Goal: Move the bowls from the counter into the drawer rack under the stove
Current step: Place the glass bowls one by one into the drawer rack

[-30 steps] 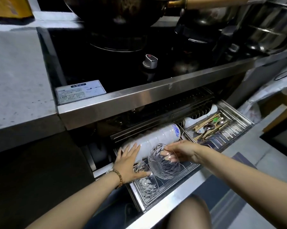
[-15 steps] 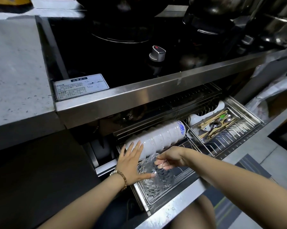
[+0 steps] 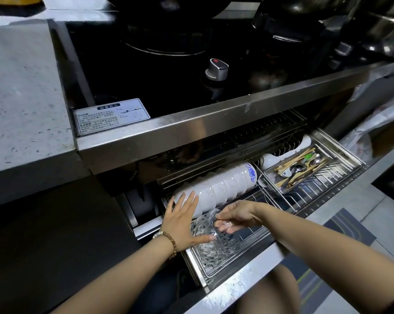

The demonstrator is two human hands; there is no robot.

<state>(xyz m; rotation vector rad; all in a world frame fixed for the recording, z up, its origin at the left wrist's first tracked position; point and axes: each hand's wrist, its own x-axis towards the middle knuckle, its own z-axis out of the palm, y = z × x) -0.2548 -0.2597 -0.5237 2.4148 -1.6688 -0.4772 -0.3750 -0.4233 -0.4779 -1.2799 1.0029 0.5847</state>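
Observation:
The pulled-out steel drawer rack sits under the stove. Clear cut-glass bowls stand on edge at its front left, nested together. My right hand pinches the rim of the rearmost glass bowl, fingers reaching inside it. My left hand has its fingers spread, the thumb pressing the front of the glass bowls and the fingertips resting on a row of white bowls lying on their sides behind, the last one with a blue pattern.
A cutlery tray with chopsticks and spoons fills the rack's right side, beside a white ladle. Above is the black stove with a knob and dark pots. Grey counter lies to the left. A striped mat covers the floor.
My right hand has lowered the glass bowl down and left, nesting it against the other glass bowl in the rack. My left hand stayed against the bowls.

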